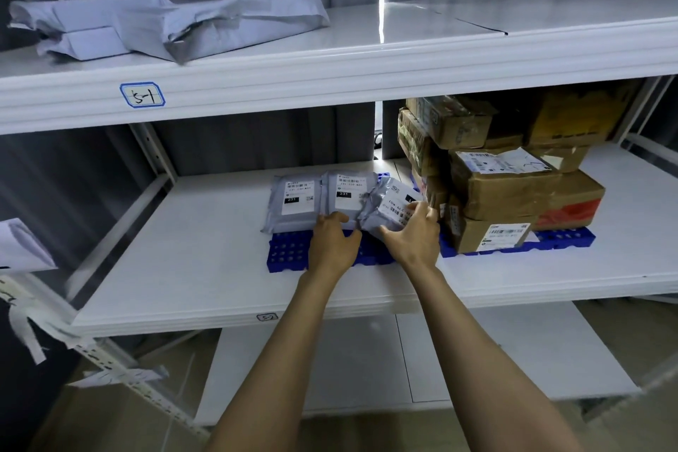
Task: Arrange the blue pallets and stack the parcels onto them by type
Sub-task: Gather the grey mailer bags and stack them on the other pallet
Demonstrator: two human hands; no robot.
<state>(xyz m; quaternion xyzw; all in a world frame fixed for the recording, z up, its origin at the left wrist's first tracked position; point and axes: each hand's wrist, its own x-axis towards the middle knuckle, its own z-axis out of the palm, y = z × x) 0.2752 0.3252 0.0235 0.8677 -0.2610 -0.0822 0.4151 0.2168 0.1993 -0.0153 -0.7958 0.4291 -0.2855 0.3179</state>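
On the middle shelf a blue pallet (293,253) carries three grey mailer bags with white labels: a left bag (295,200), a middle bag (346,193) and a tilted right bag (390,207). My left hand (332,242) rests on the front edge of the middle bag, fingers curled over it. My right hand (416,235) grips the tilted right bag from its right side. A second blue pallet (561,240) to the right holds a stack of brown cardboard boxes (513,176).
The top shelf (367,59), marked with a handwritten label (142,95), holds a pile of grey mailer bags (146,26) at the left. A lower white shelf (367,360) lies beneath. Metal uprights stand at the left. Grey curtain hangs behind.
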